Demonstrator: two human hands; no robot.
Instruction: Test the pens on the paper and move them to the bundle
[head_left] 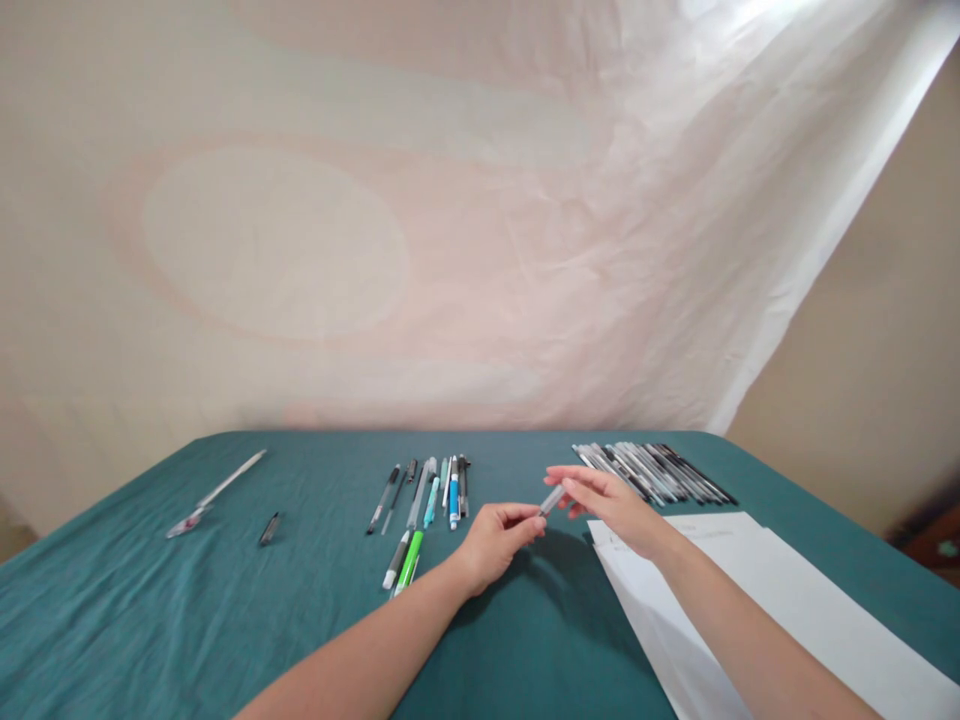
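My left hand (496, 540) and my right hand (607, 503) meet above the teal tablecloth (225, 600), both pinching a small grey pen (553, 498) between their fingertips. The left hand's fingers curl around one end; the right hand's thumb and fingers hold the other end. A row of several pens and markers (431, 492) lies just left of the hands, with a green and a white marker (405, 560) nearer me. A bundle of dark and silver pens (652, 472) lies behind the right hand.
A white paper sheet (750, 600) lies under my right forearm at the right. A long clear pen (214, 492) and a short dark cap (269, 528) lie at the left. A cream cloth backdrop (450, 220) hangs behind the table.
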